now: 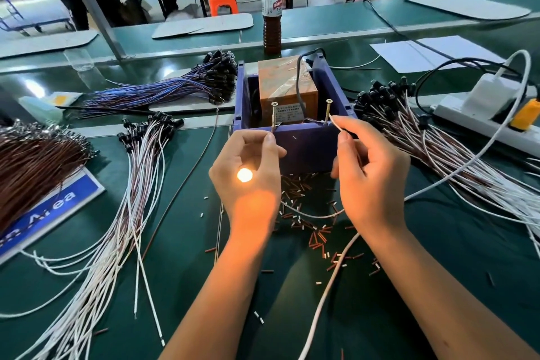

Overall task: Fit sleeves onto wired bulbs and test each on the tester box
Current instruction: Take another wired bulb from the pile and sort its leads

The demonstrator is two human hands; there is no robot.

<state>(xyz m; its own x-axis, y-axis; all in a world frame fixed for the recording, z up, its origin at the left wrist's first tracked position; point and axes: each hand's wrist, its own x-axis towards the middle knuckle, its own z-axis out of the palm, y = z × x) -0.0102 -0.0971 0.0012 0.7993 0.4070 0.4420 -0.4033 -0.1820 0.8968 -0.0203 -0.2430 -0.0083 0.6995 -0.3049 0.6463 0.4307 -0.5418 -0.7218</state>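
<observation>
A blue tester box (306, 143) stands at the middle of the green table, with two upright screws (327, 111) on its near rim. My left hand (248, 166) cups a lit bulb (245, 175), glowing orange, and pinches its wire end against the left screw (274, 117). A white wire end (336, 123) is pinched in my right hand (371, 172), its tip touching the right screw. Short brown and white sleeves (304, 213) lie scattered in front of the box, between my hands.
Bundles of wired bulbs lie left (140, 184), right (438, 143) and at the back left (181, 88). Brown wires (35, 166) sit far left over a blue sign. A power strip (479, 123) is at the right, a bottle (272, 23) behind the box.
</observation>
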